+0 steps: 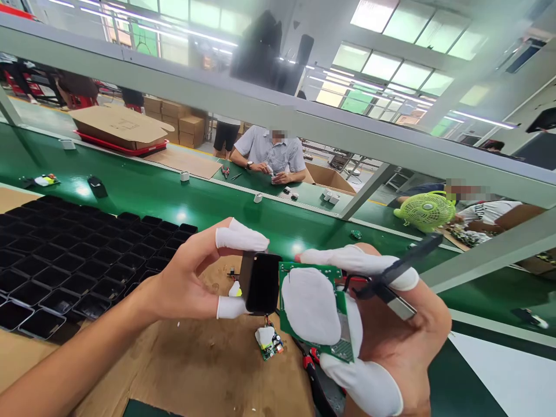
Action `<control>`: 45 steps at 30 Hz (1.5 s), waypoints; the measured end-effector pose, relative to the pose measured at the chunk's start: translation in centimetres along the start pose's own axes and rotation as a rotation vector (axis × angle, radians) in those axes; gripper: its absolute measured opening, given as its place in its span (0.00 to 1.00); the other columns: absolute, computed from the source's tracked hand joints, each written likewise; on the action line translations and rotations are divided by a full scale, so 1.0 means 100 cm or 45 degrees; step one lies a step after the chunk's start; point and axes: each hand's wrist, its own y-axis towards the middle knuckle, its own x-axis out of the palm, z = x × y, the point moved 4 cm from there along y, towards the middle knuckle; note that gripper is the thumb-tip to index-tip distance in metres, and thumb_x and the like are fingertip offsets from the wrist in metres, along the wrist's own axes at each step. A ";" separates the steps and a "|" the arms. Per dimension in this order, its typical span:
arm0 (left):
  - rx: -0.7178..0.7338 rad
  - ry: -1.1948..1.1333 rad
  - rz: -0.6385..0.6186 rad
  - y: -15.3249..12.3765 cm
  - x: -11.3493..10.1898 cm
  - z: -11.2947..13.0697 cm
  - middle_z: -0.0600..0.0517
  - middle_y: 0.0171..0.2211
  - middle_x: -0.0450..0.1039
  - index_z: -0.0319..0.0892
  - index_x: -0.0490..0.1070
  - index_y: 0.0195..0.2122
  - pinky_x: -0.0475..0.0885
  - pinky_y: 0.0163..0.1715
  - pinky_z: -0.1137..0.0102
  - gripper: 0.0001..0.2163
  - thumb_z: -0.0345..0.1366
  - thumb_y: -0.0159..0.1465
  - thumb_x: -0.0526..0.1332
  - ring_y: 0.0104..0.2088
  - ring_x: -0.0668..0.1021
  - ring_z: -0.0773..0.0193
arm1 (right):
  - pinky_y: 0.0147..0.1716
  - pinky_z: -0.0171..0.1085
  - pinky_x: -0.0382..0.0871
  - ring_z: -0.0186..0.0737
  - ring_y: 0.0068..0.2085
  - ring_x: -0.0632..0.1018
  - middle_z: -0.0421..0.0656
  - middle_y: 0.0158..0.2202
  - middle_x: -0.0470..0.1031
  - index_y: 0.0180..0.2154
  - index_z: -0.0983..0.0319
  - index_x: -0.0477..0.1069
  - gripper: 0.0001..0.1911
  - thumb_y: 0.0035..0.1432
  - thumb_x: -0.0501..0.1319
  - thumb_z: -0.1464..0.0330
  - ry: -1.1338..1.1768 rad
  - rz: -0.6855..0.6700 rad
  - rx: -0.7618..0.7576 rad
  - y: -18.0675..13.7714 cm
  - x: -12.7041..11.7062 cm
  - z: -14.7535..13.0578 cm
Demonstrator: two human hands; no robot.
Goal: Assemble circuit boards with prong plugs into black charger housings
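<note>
My left hand (197,272), with white finger cots on thumb and forefinger, grips a small black plastic case (263,284) whose open end faces right. Close beside that opening, my right hand (391,324), also in white finger cots, holds a green circuit board (310,310) by its edges. A white pad covers much of the board's face. Black and red wires run from the board to a black cable with a metal plug (402,306) lying across the right fingers. Whether the board touches the case's rim I cannot tell. Below them a second small circuit board (268,340) lies on the cardboard.
Rows of black cases (87,260) stand at the left. Red-handled pliers (313,370) lie under my right hand. Beyond runs a green belt (208,200) carrying scattered parts. A co-worker (273,156) sits opposite, and a green fan (428,209) stands at the right.
</note>
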 end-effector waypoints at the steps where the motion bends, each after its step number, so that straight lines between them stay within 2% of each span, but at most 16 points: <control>1: 0.010 0.022 0.000 0.001 0.000 0.001 0.43 0.57 0.85 0.49 0.80 0.66 0.85 0.60 0.56 0.35 0.22 0.58 0.80 0.57 0.86 0.50 | 0.34 0.48 0.89 0.56 0.37 0.91 0.48 0.43 0.90 0.59 0.54 0.87 0.40 0.42 0.86 0.74 0.022 -0.015 -0.008 0.001 0.003 0.000; 3: 0.023 0.070 -0.010 0.003 0.000 0.005 0.43 0.55 0.86 0.49 0.80 0.66 0.85 0.58 0.55 0.33 0.23 0.59 0.80 0.55 0.86 0.49 | 0.29 0.44 0.85 0.48 0.29 0.87 0.44 0.36 0.88 0.61 0.52 0.86 0.38 0.48 0.86 0.72 0.091 -0.066 -0.001 0.005 0.011 0.000; 5: 0.031 0.089 -0.023 0.005 0.000 0.009 0.43 0.54 0.86 0.50 0.80 0.65 0.84 0.56 0.56 0.32 0.25 0.61 0.80 0.54 0.87 0.50 | 0.27 0.42 0.83 0.44 0.26 0.84 0.41 0.34 0.86 0.62 0.50 0.85 0.38 0.49 0.86 0.72 0.144 -0.124 0.028 0.007 0.018 -0.001; 8: 0.023 0.097 -0.019 0.008 0.000 0.013 0.44 0.53 0.86 0.50 0.81 0.65 0.84 0.55 0.56 0.31 0.25 0.61 0.80 0.52 0.87 0.51 | 0.30 0.44 0.86 0.46 0.28 0.86 0.40 0.34 0.87 0.59 0.48 0.86 0.40 0.44 0.89 0.73 0.099 -0.123 0.106 0.005 0.022 -0.001; 12: 0.048 0.121 -0.013 0.007 0.000 0.013 0.44 0.52 0.86 0.48 0.81 0.63 0.85 0.52 0.58 0.30 0.26 0.61 0.81 0.50 0.87 0.52 | 0.37 0.48 0.90 0.51 0.33 0.89 0.43 0.37 0.88 0.54 0.52 0.87 0.35 0.43 0.91 0.68 -0.043 -0.042 0.146 0.003 0.018 -0.001; 17: 0.119 0.143 -0.005 0.009 -0.001 0.011 0.42 0.51 0.87 0.47 0.81 0.64 0.84 0.49 0.58 0.31 0.28 0.60 0.82 0.49 0.87 0.51 | 0.34 0.45 0.88 0.49 0.34 0.87 0.43 0.39 0.89 0.54 0.55 0.87 0.35 0.44 0.84 0.79 -0.099 -0.121 -0.019 0.007 0.018 -0.005; 22: 0.083 0.179 -0.014 0.005 -0.002 0.016 0.44 0.51 0.87 0.48 0.81 0.66 0.84 0.49 0.58 0.32 0.28 0.60 0.82 0.48 0.87 0.52 | 0.30 0.43 0.84 0.48 0.34 0.85 0.42 0.39 0.88 0.54 0.55 0.87 0.35 0.42 0.79 0.82 -0.252 -0.056 -0.005 0.001 0.014 -0.005; 26: -0.138 0.168 0.048 -0.034 -0.001 0.026 0.44 0.53 0.87 0.49 0.79 0.67 0.85 0.54 0.59 0.33 0.28 0.61 0.82 0.51 0.86 0.52 | 0.31 0.43 0.85 0.47 0.35 0.86 0.43 0.42 0.89 0.57 0.56 0.85 0.37 0.43 0.81 0.78 -0.257 -0.194 -0.047 -0.014 0.025 -0.005; 30: -0.397 0.113 0.162 -0.103 0.009 0.039 0.44 0.55 0.85 0.49 0.78 0.67 0.85 0.57 0.61 0.33 0.31 0.61 0.83 0.54 0.86 0.52 | 0.40 0.46 0.91 0.53 0.40 0.90 0.42 0.44 0.90 0.60 0.53 0.82 0.42 0.42 0.83 0.79 -0.166 -0.398 0.117 -0.051 0.050 0.006; 33: -0.542 0.103 0.267 -0.154 0.019 0.043 0.43 0.56 0.85 0.48 0.78 0.67 0.85 0.57 0.61 0.33 0.33 0.61 0.83 0.54 0.87 0.52 | 0.40 0.45 0.90 0.53 0.42 0.91 0.44 0.46 0.90 0.62 0.53 0.81 0.43 0.44 0.79 0.82 -0.082 -0.387 0.266 -0.091 0.066 0.016; 36: -0.639 0.119 0.302 -0.194 0.028 0.042 0.43 0.54 0.85 0.48 0.78 0.67 0.86 0.54 0.62 0.33 0.33 0.60 0.84 0.52 0.87 0.53 | 0.38 0.43 0.90 0.51 0.40 0.91 0.44 0.46 0.90 0.62 0.55 0.83 0.41 0.45 0.77 0.82 -0.055 -0.336 0.355 -0.130 0.075 0.022; 39: -0.721 0.046 0.296 -0.220 0.032 0.042 0.44 0.53 0.85 0.48 0.79 0.67 0.87 0.50 0.65 0.35 0.31 0.58 0.84 0.50 0.87 0.54 | 0.38 0.43 0.91 0.53 0.42 0.92 0.46 0.48 0.91 0.62 0.55 0.83 0.42 0.45 0.79 0.81 -0.058 -0.255 0.438 -0.160 0.079 0.024; 41: -0.764 -0.002 0.307 -0.229 0.033 0.043 0.44 0.56 0.84 0.49 0.79 0.67 0.89 0.52 0.64 0.37 0.31 0.56 0.84 0.52 0.87 0.52 | 0.39 0.45 0.92 0.55 0.44 0.92 0.47 0.50 0.91 0.61 0.54 0.84 0.40 0.45 0.80 0.79 -0.063 -0.186 0.528 -0.174 0.082 0.024; 43: -0.770 -0.022 0.305 -0.232 0.033 0.045 0.44 0.57 0.84 0.50 0.79 0.67 0.89 0.53 0.61 0.38 0.31 0.55 0.85 0.54 0.87 0.51 | 0.39 0.47 0.93 0.57 0.44 0.92 0.47 0.49 0.91 0.60 0.54 0.85 0.39 0.45 0.81 0.77 -0.072 -0.104 0.594 -0.185 0.086 0.020; 45: -0.719 -0.018 0.266 -0.229 0.033 0.048 0.44 0.55 0.85 0.48 0.79 0.67 0.89 0.52 0.61 0.37 0.29 0.56 0.83 0.52 0.87 0.51 | 0.37 0.48 0.93 0.58 0.44 0.93 0.48 0.49 0.91 0.61 0.55 0.85 0.38 0.46 0.80 0.76 -0.085 -0.064 0.578 -0.192 0.090 0.013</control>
